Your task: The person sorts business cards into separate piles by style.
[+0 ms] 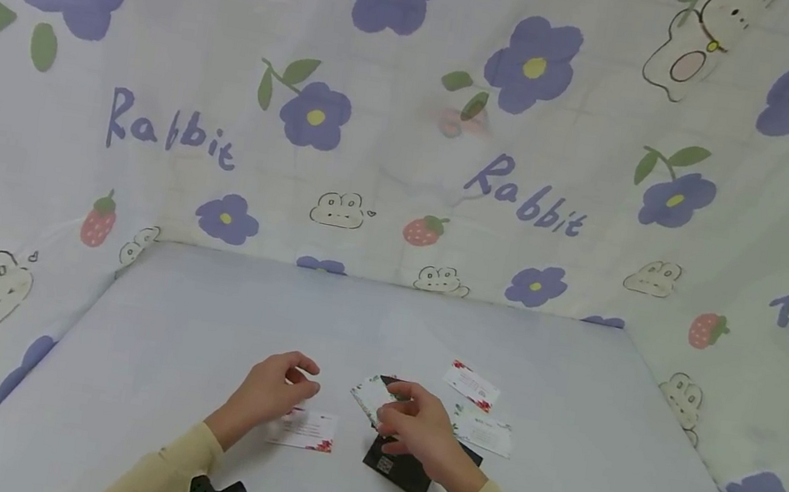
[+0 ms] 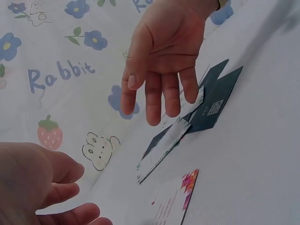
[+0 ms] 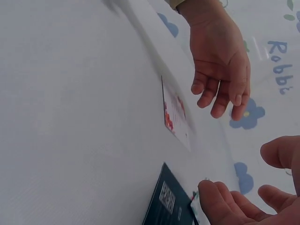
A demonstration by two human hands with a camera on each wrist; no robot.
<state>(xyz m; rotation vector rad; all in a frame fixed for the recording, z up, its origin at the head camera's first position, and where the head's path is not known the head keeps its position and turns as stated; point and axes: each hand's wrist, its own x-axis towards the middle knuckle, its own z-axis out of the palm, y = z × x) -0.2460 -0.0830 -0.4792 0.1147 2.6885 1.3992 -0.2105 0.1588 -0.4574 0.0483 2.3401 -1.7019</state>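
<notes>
White, thin, oblong card with red flower corners (image 1: 309, 433) lies flat on the smooth white table (image 1: 242, 309), near the left hand (image 1: 271, 386). In the head view, that hand's fingers bend a little and hold nothing. The right hand (image 1: 420, 429) is over a dark, flat card with a square code (image 1: 400, 476) and a white card with green leaves (image 1: 366, 394). Farther right lie a second red-flower card (image 1: 471, 386) and a second green-leaf card (image 1: 487, 434).

In the left wrist view, the right hand's fingers hang loose above the cards.

In the right wrist view, both hands look loose and free. The leafy card peeks out by the right fingertips; I cannot tell if they touch.
</notes>
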